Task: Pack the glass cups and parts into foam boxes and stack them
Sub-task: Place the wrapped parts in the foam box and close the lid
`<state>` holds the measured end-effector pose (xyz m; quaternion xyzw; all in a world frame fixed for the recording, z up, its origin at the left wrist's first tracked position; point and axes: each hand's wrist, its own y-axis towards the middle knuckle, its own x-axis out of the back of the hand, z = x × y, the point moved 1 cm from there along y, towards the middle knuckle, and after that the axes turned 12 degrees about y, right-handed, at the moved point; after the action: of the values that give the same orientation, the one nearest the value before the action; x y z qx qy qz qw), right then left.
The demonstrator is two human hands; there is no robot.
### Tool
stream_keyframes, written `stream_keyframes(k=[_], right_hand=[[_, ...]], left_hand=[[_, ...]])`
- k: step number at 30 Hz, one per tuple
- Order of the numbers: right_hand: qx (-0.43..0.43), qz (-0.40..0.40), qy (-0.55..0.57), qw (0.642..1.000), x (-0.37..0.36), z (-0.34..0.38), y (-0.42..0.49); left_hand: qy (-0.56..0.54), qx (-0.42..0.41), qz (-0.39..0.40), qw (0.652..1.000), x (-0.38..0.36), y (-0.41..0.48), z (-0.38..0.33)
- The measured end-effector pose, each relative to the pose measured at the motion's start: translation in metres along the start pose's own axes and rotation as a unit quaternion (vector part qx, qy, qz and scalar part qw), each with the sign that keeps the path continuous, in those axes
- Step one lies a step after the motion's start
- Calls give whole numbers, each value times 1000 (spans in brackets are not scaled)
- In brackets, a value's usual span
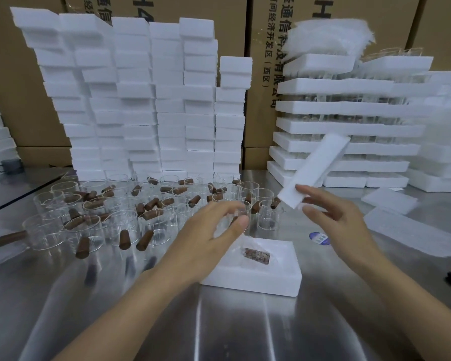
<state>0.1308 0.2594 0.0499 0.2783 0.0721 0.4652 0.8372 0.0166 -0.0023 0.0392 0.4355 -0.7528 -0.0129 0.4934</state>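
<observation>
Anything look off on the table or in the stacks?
The tall foam box stacks at the back left sit staggered and lean leftward toward the top. A long foam piece hangs tilted at the fingertips of the right hand; grip unclear.
</observation>
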Motion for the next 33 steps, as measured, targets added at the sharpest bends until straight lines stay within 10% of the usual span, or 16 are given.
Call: stream_keyframes(k=[7, 18, 27, 33], right_hand=[[97, 219, 94, 966, -37, 32, -37], [64, 316, 113, 940, -54, 33, -54], [41, -45, -5, 998, -27, 17, -30], [-119, -85, 66, 987, -12, 4, -9]], left_hand=[[-220, 50, -13, 974, 11, 3, -13], [-348, 75, -32, 934, 20, 5, -19], [-409, 74, 55, 908, 55, 11, 16], [-349, 48, 166, 921, 55, 9, 26]])
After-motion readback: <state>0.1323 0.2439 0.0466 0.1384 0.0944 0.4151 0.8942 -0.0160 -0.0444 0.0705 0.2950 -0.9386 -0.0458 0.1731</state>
